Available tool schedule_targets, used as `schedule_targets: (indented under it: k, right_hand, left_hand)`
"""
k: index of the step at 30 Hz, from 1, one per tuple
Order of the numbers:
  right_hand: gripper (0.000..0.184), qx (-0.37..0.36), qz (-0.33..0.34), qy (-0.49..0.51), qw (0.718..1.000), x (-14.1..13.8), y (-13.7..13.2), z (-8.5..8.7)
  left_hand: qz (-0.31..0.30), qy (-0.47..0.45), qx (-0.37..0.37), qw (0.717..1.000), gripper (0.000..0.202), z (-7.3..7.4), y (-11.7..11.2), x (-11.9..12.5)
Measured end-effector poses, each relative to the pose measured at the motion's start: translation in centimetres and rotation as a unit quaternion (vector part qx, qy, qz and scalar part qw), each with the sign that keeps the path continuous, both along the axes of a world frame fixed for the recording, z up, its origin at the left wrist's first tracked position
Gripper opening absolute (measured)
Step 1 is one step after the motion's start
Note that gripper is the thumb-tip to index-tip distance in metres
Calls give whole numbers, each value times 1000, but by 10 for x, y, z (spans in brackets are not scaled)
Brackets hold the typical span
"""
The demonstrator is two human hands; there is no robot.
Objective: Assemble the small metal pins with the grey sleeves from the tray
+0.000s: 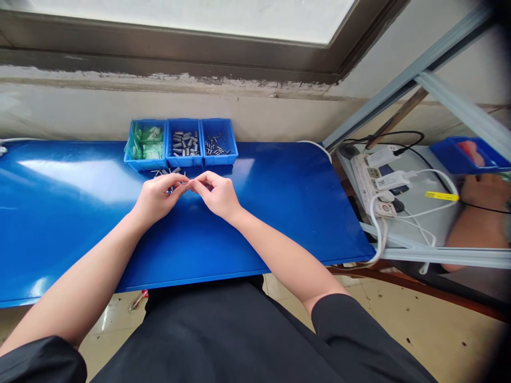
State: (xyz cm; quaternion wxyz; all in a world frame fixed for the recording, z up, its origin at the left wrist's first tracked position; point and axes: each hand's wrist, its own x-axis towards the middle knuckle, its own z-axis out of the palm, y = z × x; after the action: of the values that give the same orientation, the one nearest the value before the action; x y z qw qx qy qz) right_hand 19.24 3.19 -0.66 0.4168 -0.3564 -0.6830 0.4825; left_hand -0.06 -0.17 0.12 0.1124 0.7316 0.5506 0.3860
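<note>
My left hand (163, 194) and my right hand (213, 192) meet fingertip to fingertip above the blue table (279, 213). Both are closed in a pinch, and what lies between the fingertips is too small to name. Just behind my left hand, several small metal pieces (175, 170) lie on the table, partly hidden by the fingers. Beyond the hands stand three blue bins in a row. The left bin (146, 165) holds green plastic bags, the middle bin (183, 160) short grey metal cylinders, and the right bin (220, 159) thin dark metal pins.
A wall and window frame (179, 50) rise behind the table. On the right, a metal frame (451, 255) borders a shelf with a power strip (371, 181), chargers and white cables. Past it are another person's arm (479, 223) and a blue bin (459, 154).
</note>
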Motion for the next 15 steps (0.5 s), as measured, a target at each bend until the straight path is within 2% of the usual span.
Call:
schedule_targets:
  k: [5,11,15]
  right_hand:
    - [50,-20,15,-11,1000,0,-1,1]
    - [58,-41,19,-14,999,0,-2,3]
    - [52,-27,0,-5,1000,0,1,4]
  left_hand:
    - [-15,30,-25,999,43,4,0,-1]
    - [2,37,-48,998,49,6,0,-2]
    - [6,20,-54,998,46,7,-1,-1]
